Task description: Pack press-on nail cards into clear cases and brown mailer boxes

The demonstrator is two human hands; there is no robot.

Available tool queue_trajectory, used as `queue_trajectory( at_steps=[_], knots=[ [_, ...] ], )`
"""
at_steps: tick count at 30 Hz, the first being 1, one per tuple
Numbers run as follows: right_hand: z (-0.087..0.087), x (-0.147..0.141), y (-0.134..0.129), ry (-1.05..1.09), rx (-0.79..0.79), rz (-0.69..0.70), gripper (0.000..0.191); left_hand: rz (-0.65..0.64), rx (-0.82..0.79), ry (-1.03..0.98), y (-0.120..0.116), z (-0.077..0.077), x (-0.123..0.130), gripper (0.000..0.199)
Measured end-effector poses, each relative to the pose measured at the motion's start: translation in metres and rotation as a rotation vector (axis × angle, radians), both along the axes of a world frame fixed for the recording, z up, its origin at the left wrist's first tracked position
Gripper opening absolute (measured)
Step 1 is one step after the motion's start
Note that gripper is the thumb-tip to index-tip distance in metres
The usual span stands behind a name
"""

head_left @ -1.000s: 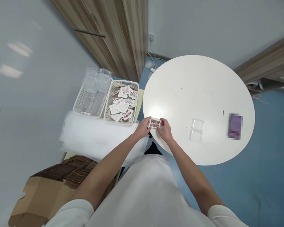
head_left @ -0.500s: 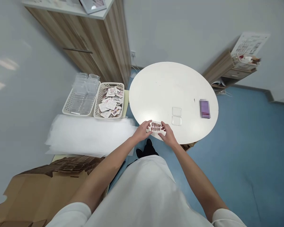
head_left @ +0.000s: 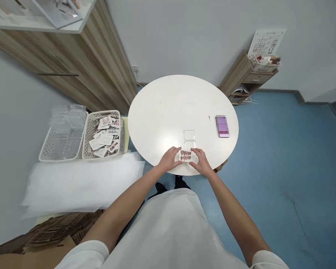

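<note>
A small white card with two rows of reddish-brown press-on nails (head_left: 185, 155) is held between my two hands near the front edge of the round white table (head_left: 162, 112). My left hand (head_left: 170, 158) grips its left edge with thumb and fingers. On the right edge, my right hand (head_left: 201, 161) pinches it the same way. Just beyond the card lies an open clear plastic case (head_left: 189, 135), its nearer half partly behind the card.
A purple box (head_left: 222, 126) and a small dark item lie on the table's right. At left stand a basket of nail cards (head_left: 121, 136), a basket of clear cases (head_left: 44, 149) and white sheets (head_left: 81, 183). Cardboard is stacked at lower left.
The view has shifted, so the table appears further left. Both hands have brought the card right up to the open case, and its nails now face up more plainly.
</note>
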State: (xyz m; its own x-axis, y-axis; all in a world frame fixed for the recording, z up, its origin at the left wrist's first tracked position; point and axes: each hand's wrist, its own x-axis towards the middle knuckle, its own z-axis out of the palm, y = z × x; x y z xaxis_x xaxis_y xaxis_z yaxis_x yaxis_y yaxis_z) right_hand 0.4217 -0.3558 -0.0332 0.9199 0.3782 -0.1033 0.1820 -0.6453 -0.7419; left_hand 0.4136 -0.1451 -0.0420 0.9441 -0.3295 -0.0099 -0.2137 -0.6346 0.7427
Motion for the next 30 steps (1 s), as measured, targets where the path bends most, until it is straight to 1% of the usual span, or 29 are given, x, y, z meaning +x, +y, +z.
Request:
queue_trajectory(
  at_steps=[2, 6, 12, 15, 19, 21, 25, 30],
  knots=[
    [-0.004, 0.014, -0.011, 0.020, -0.027, 0.011, 0.062, -0.002, 0.055, -0.014, -0.010, -0.003, 0.013, 0.064],
    [-0.018, 0.039, -0.026, 0.059, -0.060, 0.024, 0.062, 0.014, 0.161, 0.006, -0.026, -0.010, 0.035, 0.064],
    [-0.040, 0.065, -0.038, 0.139, -0.103, 0.066, 0.063, 0.042, 0.278, 0.079, -0.041, -0.022, 0.054, 0.064],
    [-0.049, 0.073, -0.038, 0.165, -0.132, 0.089, 0.064, 0.066, 0.304, 0.155, -0.048, -0.029, 0.058, 0.063],
    [-0.058, 0.077, -0.033, 0.170, -0.182, 0.100, 0.064, 0.145, 0.313, 0.251, -0.055, -0.037, 0.057, 0.063],
    [-0.060, 0.078, -0.032, 0.167, -0.195, 0.104, 0.064, 0.163, 0.299, 0.270, -0.058, -0.041, 0.055, 0.065],
    [-0.062, 0.079, -0.033, 0.164, -0.187, 0.118, 0.063, 0.156, 0.267, 0.276, -0.059, -0.046, 0.054, 0.068],
    [-0.062, 0.078, -0.033, 0.161, -0.181, 0.112, 0.063, 0.187, 0.181, 0.289, -0.060, -0.047, 0.051, 0.069]
  ],
)
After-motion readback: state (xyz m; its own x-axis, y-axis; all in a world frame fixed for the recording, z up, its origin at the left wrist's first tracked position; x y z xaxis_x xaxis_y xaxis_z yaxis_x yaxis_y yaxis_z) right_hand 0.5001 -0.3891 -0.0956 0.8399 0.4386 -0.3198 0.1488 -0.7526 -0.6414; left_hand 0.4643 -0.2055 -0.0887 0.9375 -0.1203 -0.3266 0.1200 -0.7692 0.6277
